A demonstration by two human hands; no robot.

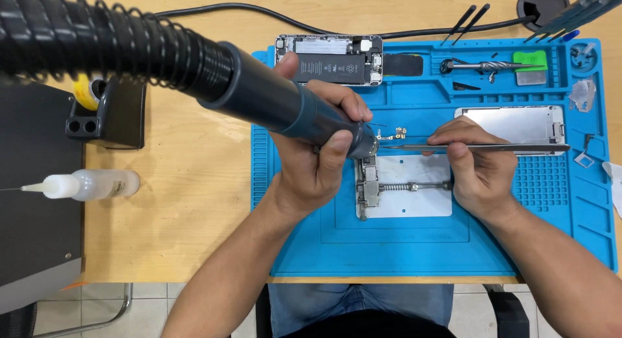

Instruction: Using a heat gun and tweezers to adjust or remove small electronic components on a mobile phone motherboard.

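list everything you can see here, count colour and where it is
work mat: 1, blue, on the wooden table
hot air handpiece: 1, dark grey with black ribbed hose, in the left hand
tweezers: 1, metal, in the right hand
circuit board: 1, silver, clamped in the holder mid mat
small flex part: 1, gold, at the tweezers' tip
opened phone body: 1, silver with black battery, mat's top edge
screen panel: 1, silver back, right of mat
squeeze bottle: 1, white, left of table
green pad: 1, top right tray
left hand: wrapped round handpiece
right hand: pinching tweezers
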